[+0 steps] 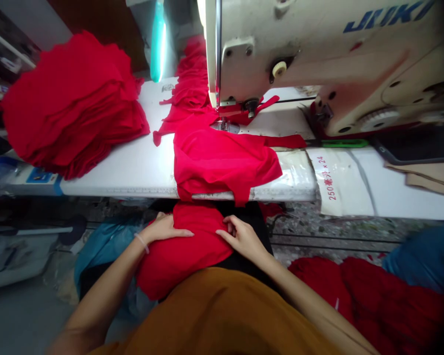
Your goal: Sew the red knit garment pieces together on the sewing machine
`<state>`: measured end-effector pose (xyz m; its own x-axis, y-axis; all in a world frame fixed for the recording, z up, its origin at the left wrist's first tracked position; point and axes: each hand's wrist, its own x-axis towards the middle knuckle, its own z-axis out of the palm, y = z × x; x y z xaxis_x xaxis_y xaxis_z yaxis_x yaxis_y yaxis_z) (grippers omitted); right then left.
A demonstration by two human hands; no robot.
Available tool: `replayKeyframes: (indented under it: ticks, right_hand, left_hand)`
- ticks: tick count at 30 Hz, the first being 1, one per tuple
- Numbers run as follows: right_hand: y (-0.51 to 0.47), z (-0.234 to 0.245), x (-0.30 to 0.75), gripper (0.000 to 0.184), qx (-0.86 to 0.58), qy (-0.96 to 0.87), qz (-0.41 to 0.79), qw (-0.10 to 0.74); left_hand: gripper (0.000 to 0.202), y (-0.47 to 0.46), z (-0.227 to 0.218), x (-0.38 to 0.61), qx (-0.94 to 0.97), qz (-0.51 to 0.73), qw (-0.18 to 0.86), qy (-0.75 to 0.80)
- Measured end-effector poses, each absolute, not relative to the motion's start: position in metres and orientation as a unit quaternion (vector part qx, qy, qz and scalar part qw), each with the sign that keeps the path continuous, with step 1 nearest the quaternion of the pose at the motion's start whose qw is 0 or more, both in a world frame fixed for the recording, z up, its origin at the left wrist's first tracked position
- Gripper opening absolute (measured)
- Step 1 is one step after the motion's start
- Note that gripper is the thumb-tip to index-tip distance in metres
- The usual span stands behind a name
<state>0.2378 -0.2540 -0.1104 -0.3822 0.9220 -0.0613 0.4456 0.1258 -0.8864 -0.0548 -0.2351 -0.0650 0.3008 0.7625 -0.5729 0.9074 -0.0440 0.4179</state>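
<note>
A piece of red fabric (185,251) lies across my lap, below the table edge. My left hand (165,228) holds its left side, thumb stretched flat over the cloth and most fingers hidden. At the right edge of the same cloth, my right hand (242,238) has its fingers curled and its thumb resting on the fabric. Another red garment piece (222,160) is spread in front of the sewing machine (259,59) and droops over the table edge. The presser foot (224,124) stands just behind that piece.
A tall stack of red fabric pieces (74,103) sits on the left of the white table (107,180). Gathered red pieces (192,74) trail behind the needle. Green-handled scissors or snips (344,143) and a dark phone-like device (418,143) lie right. Red cloth (370,291) is heaped lower right.
</note>
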Motion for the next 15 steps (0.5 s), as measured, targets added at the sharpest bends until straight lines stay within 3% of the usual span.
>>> replayKeyframes:
  ticks: [10,13,15]
  right_hand:
    - [-0.237,-0.126,0.216,0.024,-0.461,-0.698,0.423,0.348]
    - [-0.232,-0.117,0.207,0.022,-0.432,-0.712,0.418,0.363]
    - [-0.230,-0.104,0.202,0.022,-0.393,-0.731,0.425,0.363]
  left_hand:
    - [0.076,-0.223,-0.073,-0.060,0.684,-0.115,0.364,0.622]
    - [0.078,-0.228,-0.055,-0.057,0.683,-0.113,0.224,0.686]
    - [0.068,-0.234,-0.034,-0.046,0.724,-0.068,0.138,0.672]
